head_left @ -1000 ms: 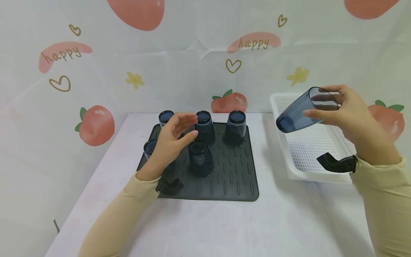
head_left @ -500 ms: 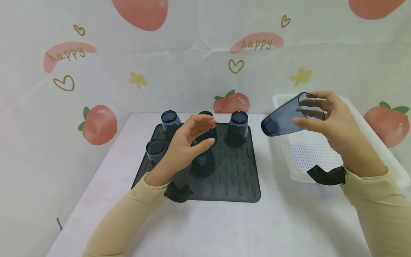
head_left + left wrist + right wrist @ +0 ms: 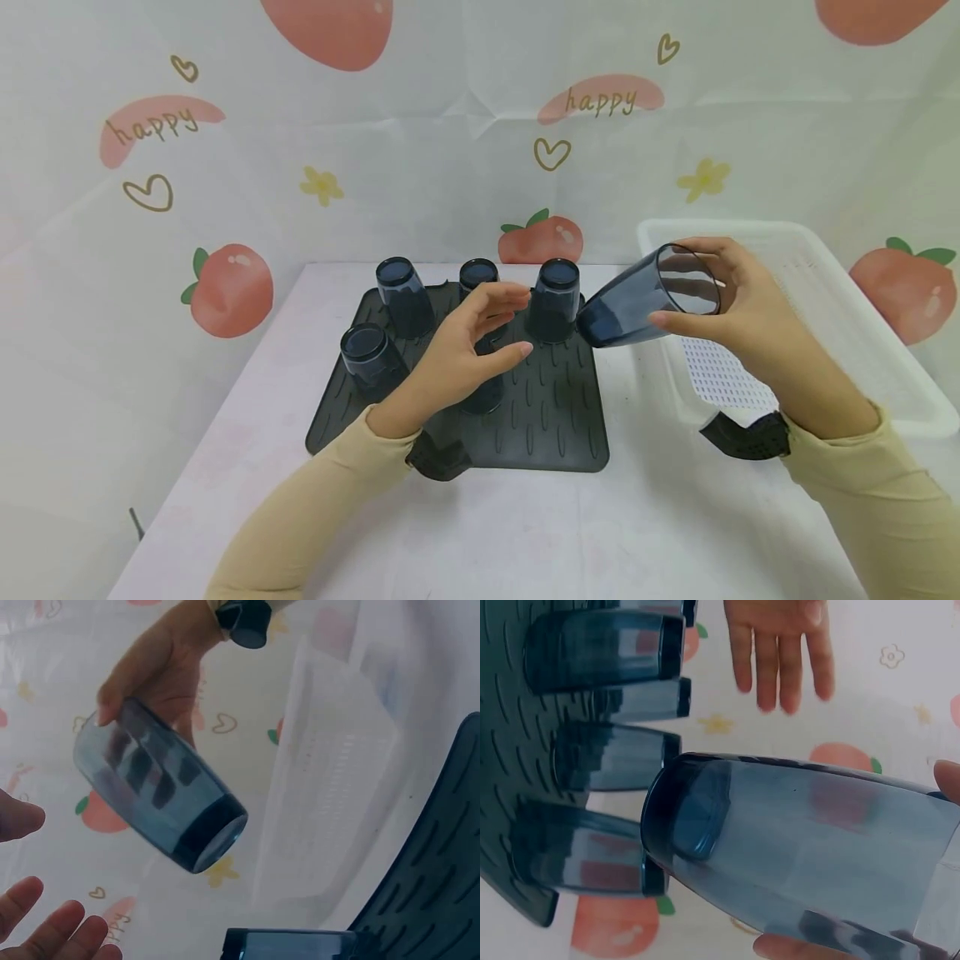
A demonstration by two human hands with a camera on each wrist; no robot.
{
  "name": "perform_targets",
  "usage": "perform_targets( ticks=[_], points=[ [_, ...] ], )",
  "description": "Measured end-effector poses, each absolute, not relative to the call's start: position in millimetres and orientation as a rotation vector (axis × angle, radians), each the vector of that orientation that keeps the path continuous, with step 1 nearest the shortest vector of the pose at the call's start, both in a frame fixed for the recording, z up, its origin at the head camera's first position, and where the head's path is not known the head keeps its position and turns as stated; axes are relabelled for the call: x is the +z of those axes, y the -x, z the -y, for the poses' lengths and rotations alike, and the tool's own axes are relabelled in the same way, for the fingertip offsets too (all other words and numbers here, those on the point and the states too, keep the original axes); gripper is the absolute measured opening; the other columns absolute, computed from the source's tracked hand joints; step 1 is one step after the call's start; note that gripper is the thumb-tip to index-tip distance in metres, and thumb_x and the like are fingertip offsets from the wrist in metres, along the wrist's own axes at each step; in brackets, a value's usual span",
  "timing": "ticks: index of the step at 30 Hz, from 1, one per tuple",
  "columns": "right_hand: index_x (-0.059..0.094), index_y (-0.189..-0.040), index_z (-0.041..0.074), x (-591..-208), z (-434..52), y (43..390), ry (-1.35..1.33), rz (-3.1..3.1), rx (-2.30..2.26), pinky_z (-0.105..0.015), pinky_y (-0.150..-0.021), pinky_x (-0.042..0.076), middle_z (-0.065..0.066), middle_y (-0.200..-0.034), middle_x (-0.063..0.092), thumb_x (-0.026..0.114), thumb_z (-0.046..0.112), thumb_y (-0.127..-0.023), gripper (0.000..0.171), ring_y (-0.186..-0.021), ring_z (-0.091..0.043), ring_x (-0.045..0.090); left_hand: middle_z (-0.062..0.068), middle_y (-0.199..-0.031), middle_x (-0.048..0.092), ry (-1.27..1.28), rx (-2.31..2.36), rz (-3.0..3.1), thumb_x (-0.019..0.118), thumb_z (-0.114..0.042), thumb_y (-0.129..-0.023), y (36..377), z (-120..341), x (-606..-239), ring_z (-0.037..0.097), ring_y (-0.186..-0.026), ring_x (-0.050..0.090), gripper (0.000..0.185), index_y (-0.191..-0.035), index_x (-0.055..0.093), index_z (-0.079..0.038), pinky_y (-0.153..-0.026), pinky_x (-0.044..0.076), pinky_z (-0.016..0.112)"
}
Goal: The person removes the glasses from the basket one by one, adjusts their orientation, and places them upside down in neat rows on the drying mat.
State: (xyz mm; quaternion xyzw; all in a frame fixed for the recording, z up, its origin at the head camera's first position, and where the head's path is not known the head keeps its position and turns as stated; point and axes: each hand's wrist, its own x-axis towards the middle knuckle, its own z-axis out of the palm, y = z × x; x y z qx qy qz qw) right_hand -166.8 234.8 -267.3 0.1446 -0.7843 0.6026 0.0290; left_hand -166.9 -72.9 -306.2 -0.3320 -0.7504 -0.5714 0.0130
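Note:
In the head view my right hand (image 3: 750,312) grips a blue-tinted glass (image 3: 630,300) near its rim. The glass tilts, its dark base pointing left and down towards the mat and its mouth to the right. My left hand (image 3: 468,354) hovers above the dark drying mat (image 3: 555,425) with fingers spread and nothing between them. Several matching glasses stand upside down on the mat, among them a back right glass (image 3: 555,296) and a front left glass (image 3: 371,358). One glass is partly hidden behind my left hand. The left wrist view shows the held glass (image 3: 161,787) from its base side.
A white perforated basket (image 3: 675,375) stands at the right, partly behind my right arm. Behind the white table (image 3: 525,533) hangs a white cloth (image 3: 420,150) printed with peaches, hearts and flowers.
My right hand has carried the glass left and slightly down, from over the basket to near the mat's right edge. My left hand has shifted right across the mat.

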Motion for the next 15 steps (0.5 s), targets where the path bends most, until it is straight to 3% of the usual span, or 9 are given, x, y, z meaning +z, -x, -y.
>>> perform_targets(
  ticks=[15],
  points=[
    [0.044,-0.134,0.016,-275.1,-222.0,152.3,-0.617,2.409,1.915,-0.021,-0.076,0.058,-0.001,-0.126,0.053,0.075,-0.011,-0.076,0.071,-0.111,-0.006,0.059,0.014,-0.139,0.047,1.068,-1.84,2.417,0.067,-0.003,-0.089,166.4,51.9,-324.2,0.024,-0.131,0.046,0.056,-0.139,0.041,-0.004,-0.113,0.037,0.029]
  ],
)
